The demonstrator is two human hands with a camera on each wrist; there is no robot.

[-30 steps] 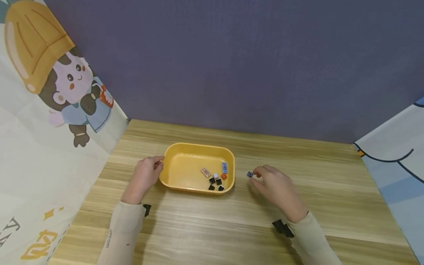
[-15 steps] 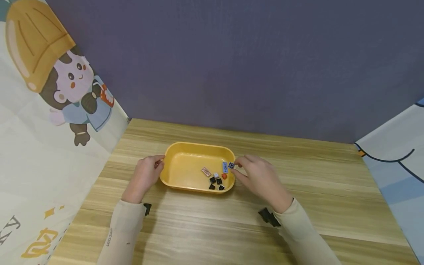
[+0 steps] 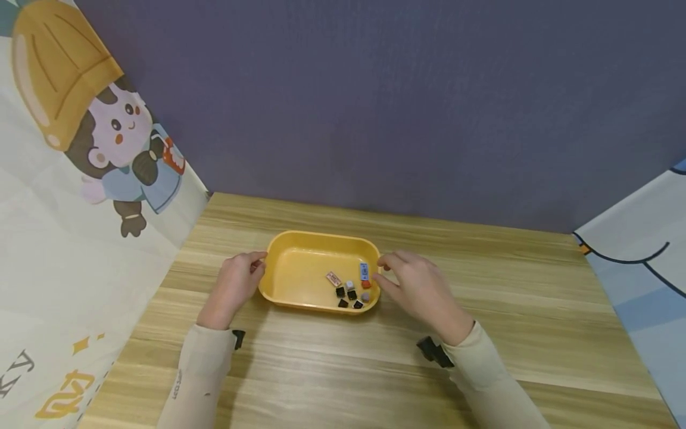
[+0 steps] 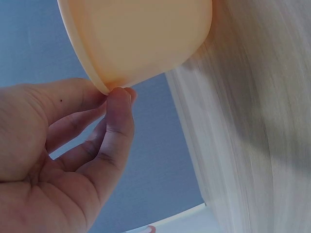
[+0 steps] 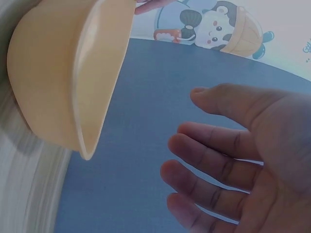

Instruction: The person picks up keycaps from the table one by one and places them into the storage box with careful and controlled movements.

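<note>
A yellow plastic basin [image 3: 305,305] stands on the wooden table. My left hand [image 3: 236,286] pinches its left rim between thumb and fingers, as the left wrist view also shows at the basin's rim [image 4: 87,63]. Over the right end hovers my right hand [image 3: 420,292], fingers slightly bent and apart, holding nothing. In the basin's right half lie small pieces: a blue oblong tile [image 3: 364,271], a pinkish oblong tile [image 3: 333,279], a red piece [image 3: 366,285], a white cube [image 3: 350,285], a greyish piece [image 3: 365,296] and several black pieces [image 3: 352,295].
The wooden table [image 3: 321,375] reaches back to a dark blue cloth wall [image 3: 375,119]. A white panel [image 3: 48,238] with a cartoon figure is at the left, another printed panel [image 3: 632,262] at the right.
My right hand has moved left to the basin and let go of a small dark blue square piece. The red piece has shifted, and a greyish piece now shows near it. The left hand stays put.
</note>
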